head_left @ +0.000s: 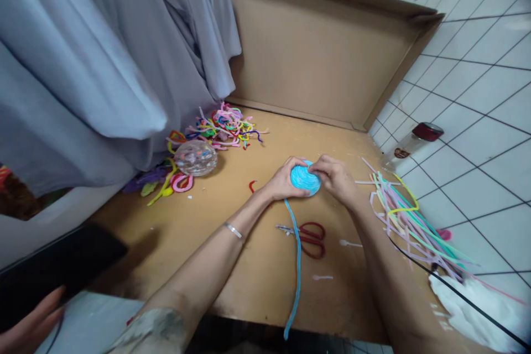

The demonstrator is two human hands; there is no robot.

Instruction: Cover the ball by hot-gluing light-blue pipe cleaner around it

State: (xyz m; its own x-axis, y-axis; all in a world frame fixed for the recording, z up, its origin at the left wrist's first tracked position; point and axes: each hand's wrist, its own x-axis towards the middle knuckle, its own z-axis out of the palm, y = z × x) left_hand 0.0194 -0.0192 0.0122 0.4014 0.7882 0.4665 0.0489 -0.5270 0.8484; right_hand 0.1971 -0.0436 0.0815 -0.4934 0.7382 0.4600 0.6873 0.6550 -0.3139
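At the far left of the frame, another person's hand reaches in at the lower corner, beside a dark flat object; whether it holds that object cannot be told. Grey-blue cloth hangs across the upper left. Below it, left of centre, a clear ball rests on the brown table, with a pink loop just beside it and a heap of mixed fuzzy strands behind.

A short red piece lies near the left wrist, which wears a bracelet. At the centre, the left hand curls around the left side of a round blue coil, holding it firmly above the table. A blue strand runs down from beneath that hand, crossing over red-handled scissors.

The right hand meets the coil's upper right edge, thumb and fingers drawn close together; whether they pinch it or only press cannot be told. At the right, pale strands lie beside the tiled wall, near a dark-lidded jar.
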